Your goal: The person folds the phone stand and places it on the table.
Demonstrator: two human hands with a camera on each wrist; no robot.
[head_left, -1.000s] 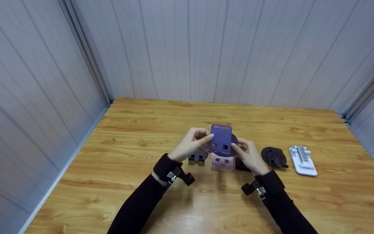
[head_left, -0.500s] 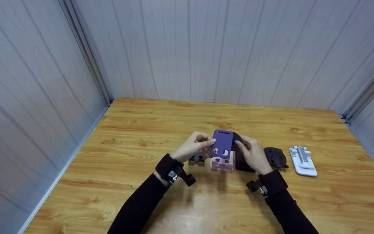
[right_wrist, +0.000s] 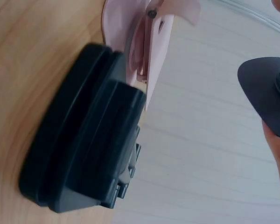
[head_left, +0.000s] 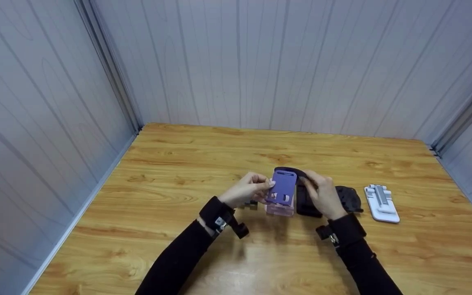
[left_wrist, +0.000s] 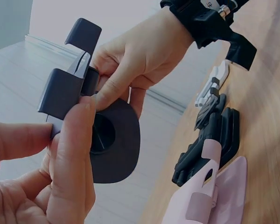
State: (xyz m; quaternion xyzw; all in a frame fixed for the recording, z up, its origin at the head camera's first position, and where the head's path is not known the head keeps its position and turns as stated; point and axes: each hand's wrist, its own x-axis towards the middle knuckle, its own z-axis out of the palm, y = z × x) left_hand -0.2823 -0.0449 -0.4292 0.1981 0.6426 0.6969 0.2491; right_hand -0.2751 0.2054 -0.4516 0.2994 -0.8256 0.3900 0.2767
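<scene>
Both hands hold a purple phone stand [head_left: 284, 185] raised over the middle of the table. My left hand [head_left: 247, 190] pinches the left edge of its slotted plate between thumb and fingers. My right hand [head_left: 324, 197] grips the rim of the stand's rounded base [left_wrist: 123, 156], which shows dark and angled away from the plate. In the left wrist view, the two lip hooks [left_wrist: 60, 92] of the plate point up and left beside the left thumb. Only the base and a strip of hand show at the right edge of the right wrist view.
A row of phone stands lies on the wooden table [head_left: 170, 172]: a pink one [head_left: 280, 211] below the held stand, a thick black one [head_left: 306, 205], a round black one [head_left: 349, 200] and a white one [head_left: 382, 204]. A dark one [head_left: 252, 205] is mostly hidden by my left hand.
The purple stand has come down and slightly right with both hands. Its base has swung from behind the plate's lower right to above its top edge as my right hand turned it.
</scene>
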